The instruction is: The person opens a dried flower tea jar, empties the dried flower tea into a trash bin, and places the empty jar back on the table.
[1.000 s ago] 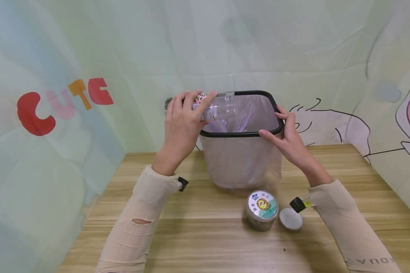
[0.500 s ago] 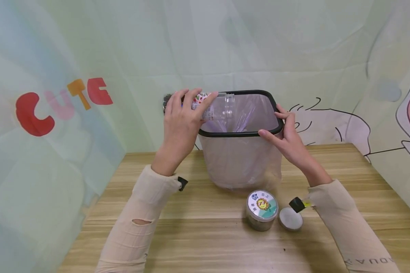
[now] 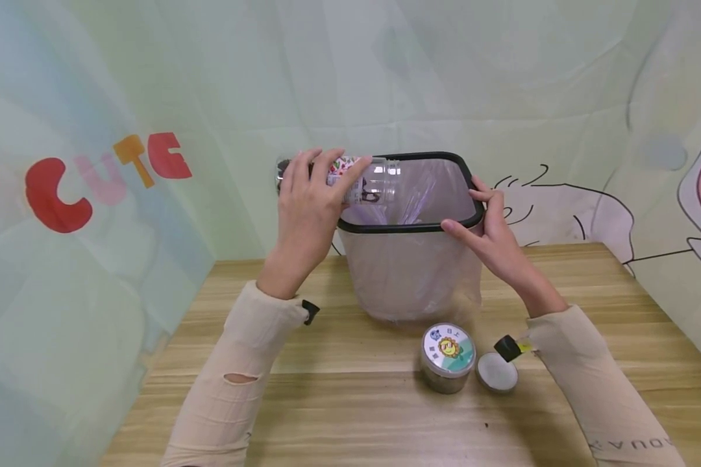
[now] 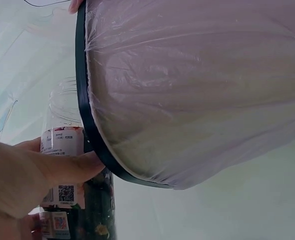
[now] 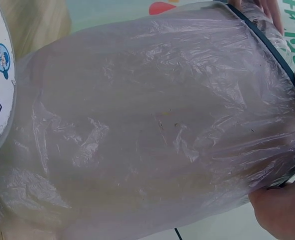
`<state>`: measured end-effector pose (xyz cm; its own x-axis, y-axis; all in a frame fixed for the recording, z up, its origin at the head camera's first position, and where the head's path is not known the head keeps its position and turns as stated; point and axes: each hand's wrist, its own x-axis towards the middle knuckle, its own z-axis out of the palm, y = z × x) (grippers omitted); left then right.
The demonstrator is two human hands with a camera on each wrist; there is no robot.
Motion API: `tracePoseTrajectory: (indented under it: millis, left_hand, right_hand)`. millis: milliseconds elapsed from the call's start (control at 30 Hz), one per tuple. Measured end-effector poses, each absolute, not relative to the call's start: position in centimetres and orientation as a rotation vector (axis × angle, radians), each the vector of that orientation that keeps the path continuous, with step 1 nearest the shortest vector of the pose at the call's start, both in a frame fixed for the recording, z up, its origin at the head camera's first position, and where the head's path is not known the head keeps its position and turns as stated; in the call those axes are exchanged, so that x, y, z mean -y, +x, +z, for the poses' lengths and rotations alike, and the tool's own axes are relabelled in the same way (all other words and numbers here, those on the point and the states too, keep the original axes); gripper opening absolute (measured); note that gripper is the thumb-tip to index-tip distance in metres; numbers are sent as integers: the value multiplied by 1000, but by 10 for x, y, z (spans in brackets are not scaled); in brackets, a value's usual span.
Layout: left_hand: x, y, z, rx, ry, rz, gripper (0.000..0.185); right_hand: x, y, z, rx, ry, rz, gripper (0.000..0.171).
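Since the earlier frames the clear plastic bottle with a printed label had tipped a little further, its base end edging left and its open neck staying over the left rim of the bin. The left hand gripped the bottle around its label, fingers curled over the top and thumb underneath, holding it nearly level, with its mouth above the bin's opening. The translucent bin with a black rim and a clear plastic liner stood on the far middle of the wooden surface. The right hand held the bin's right rim, thumb along the near edge and fingers on the far side. On the near side of the bin, a round jar with a sunflower-printed lid stood on the surface, and a small white-topped round lid lay just right of it.
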<state>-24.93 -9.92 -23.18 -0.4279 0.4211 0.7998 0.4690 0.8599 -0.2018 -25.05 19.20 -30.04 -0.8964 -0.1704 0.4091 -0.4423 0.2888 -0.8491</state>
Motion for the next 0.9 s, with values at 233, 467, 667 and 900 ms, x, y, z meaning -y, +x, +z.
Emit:
tracePoseTrajectory:
  millis: [233, 467, 667, 900]
  left_hand:
    - [100, -249, -230, 2066, -653, -64, 67]
    - [99, -248, -229, 2050, -665, -58, 61]
    - [97, -249, -227, 2022, -661, -32, 56]
    - [97, -249, -226, 2038, -663, -13, 58]
  right_hand:
    - [-193, -250, -300, 2337, 555, 1633, 71]
    - [-193, -249, -300, 2356, 552, 1619, 71]
    - [-192, -250, -299, 2358, 554, 1616, 71]
    - [-192, -249, -299, 2357, 552, 1618, 70]
